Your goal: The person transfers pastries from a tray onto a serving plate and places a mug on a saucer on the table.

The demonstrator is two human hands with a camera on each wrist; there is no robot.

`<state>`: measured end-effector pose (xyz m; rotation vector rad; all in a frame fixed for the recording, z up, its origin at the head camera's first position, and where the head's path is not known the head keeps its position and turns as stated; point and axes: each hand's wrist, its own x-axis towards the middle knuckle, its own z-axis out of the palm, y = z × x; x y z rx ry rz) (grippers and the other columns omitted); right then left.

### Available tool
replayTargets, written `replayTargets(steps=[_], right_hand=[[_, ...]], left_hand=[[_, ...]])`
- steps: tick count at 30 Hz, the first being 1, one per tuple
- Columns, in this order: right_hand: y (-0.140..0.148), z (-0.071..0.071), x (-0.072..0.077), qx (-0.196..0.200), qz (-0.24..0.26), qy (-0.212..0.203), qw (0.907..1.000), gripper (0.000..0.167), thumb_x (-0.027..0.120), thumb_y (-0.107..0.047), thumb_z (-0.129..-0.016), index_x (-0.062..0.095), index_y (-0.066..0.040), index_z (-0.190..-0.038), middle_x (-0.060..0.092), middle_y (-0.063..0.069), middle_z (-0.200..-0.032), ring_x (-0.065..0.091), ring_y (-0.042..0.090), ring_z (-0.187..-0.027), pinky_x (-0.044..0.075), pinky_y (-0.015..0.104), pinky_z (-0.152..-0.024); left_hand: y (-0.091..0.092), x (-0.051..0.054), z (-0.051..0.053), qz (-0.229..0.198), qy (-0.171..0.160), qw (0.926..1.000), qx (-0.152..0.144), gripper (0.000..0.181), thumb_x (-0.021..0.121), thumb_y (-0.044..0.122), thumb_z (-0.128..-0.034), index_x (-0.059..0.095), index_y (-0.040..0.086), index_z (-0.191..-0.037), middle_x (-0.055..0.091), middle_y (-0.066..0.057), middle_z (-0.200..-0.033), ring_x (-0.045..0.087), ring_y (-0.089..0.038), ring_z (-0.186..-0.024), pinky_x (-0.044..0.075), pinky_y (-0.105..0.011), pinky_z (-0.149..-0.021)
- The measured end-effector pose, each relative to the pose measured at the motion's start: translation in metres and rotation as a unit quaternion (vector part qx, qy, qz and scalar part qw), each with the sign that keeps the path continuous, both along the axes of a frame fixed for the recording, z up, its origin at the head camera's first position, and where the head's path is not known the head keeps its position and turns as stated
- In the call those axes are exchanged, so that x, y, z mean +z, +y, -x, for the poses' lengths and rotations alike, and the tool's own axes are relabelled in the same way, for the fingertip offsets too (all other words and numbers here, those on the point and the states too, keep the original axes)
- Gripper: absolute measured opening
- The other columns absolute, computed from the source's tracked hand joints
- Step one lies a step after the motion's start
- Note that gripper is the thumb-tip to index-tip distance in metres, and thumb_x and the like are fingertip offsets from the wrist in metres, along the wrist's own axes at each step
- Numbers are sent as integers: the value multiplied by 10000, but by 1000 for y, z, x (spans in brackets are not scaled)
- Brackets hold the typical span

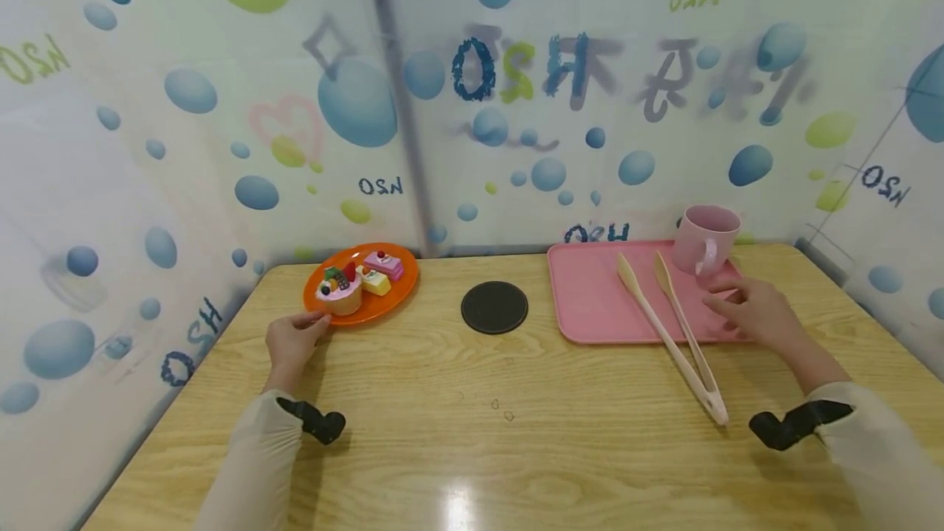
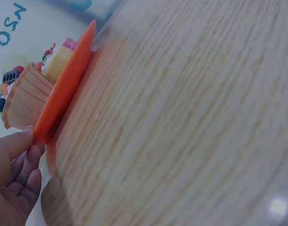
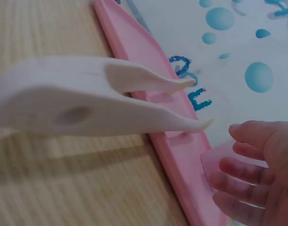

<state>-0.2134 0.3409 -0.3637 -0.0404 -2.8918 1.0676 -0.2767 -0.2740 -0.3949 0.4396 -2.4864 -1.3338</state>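
My left hand [image 1: 293, 342] pinches the near rim of an oval orange plate [image 1: 391, 301], with thumb above and fingers below in the left wrist view. On the plate sit a toy cupcake [image 1: 341, 297] topped with fruit, a yellow cake piece [image 1: 374, 281] and a pink cake piece [image 1: 387, 265]. My right hand [image 1: 760, 314] hovers over the right end of a pink tray [image 1: 590, 301], fingers loosely bent and holding nothing. Just beyond it, a pink mug [image 1: 704, 236] stands upright on the tray, its handle toward me. Pale tongs [image 1: 682, 359] lie spread, tips on the tray.
A round black coaster [image 1: 494, 307] lies between plate and tray on the wooden table [image 1: 442, 400]. Behind the table hangs a curtain [image 1: 516, 105] with a bubble print, and similar sheeting borders the left and right sides.
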Motion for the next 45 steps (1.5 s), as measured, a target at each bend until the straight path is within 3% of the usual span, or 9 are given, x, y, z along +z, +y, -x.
replayTargets(steps=[10, 13, 16, 20, 24, 28, 33, 39, 45], right_hand=[[23, 17, 4, -229, 304, 76, 9992, 625, 554, -418, -897, 453, 107, -1219, 560, 272, -960, 608, 281, -709, 516, 310, -554], [29, 24, 0, -605, 421, 39, 9973, 617, 585, -429, -874, 471, 68, -1221, 578, 240, -967, 615, 221, -684, 527, 369, -567], [32, 26, -1, -729, 523, 73, 9959, 620, 601, -421, -866, 475, 78, -1211, 588, 252, -952, 619, 187, -651, 527, 372, -562], [32, 27, 3, -528, 616, 164, 9966, 607, 594, -373, -883, 464, 130, -1196, 585, 302, -943, 627, 211, -646, 518, 306, -544], [29, 29, 5, -579, 689, 147, 9958, 575, 588, -331, -893, 458, 135, -1203, 584, 307, -953, 640, 228, -672, 524, 295, -561], [29, 34, 2, -718, 802, 120, 9941, 617, 597, -367, -880, 452, 132, -1212, 593, 281, -932, 639, 176, -658, 526, 282, -573], [33, 41, -6, -804, 918, 289, 9921, 641, 642, -409, -837, 488, 103, -1189, 626, 133, -844, 614, 109, -634, 524, 308, -545], [26, 45, -11, -736, 822, 422, 9930, 652, 652, -406, -831, 496, 98, -1213, 549, 261, -1058, 542, 148, -737, 489, 235, -550], [14, 46, -13, -867, 766, 458, 9922, 605, 596, -400, -872, 495, 91, -1210, 529, 242, -1097, 480, 317, -952, 434, 255, -621]], left_hand=[[-1, -1, -1, -110, 17, 9999, -23, 314, 660, 144, -850, 644, -74, -1076, 681, -115, -839, 538, 12, -594, 432, -116, -516], [0, 0, 0, -110, 13, 9999, -14, 307, 658, 148, -853, 650, -68, -1070, 678, -109, -841, 541, 1, -599, 432, -116, -518], [0, 0, -1, -69, -22, 10000, -2, 315, 653, 152, -857, 644, -75, -1075, 676, -117, -849, 532, -7, -608, 425, -117, -515], [0, 0, -1, -67, -80, 9999, 8, 322, 653, 155, -857, 640, -74, -1083, 674, -124, -862, 526, -9, -612, 425, -117, -515], [1, 1, -1, -101, -66, 9999, 11, 317, 654, 153, -857, 643, -72, -1080, 674, -130, -858, 550, -22, -609, 429, -122, -511], [2, 3, -2, -94, -108, 9999, 26, 324, 650, 159, -861, 639, -72, -1088, 671, -138, -876, 552, -35, -622, 425, -122, -509], [1, 2, -2, -166, -153, 9997, 12, 326, 643, 159, -865, 635, -66, -1101, 670, -125, -885, 547, -4, -614, 428, -115, -516], [-2, -1, -1, -240, -178, 9995, 50, 329, 648, 173, -863, 639, -49, -1106, 668, -122, -895, 546, 2, -613, 433, -109, -525], [-3, -3, 2, -194, -174, 9996, 60, 336, 653, 186, -859, 642, -37, -1111, 668, -163, -944, 543, 12, -622, 441, -103, -552]])
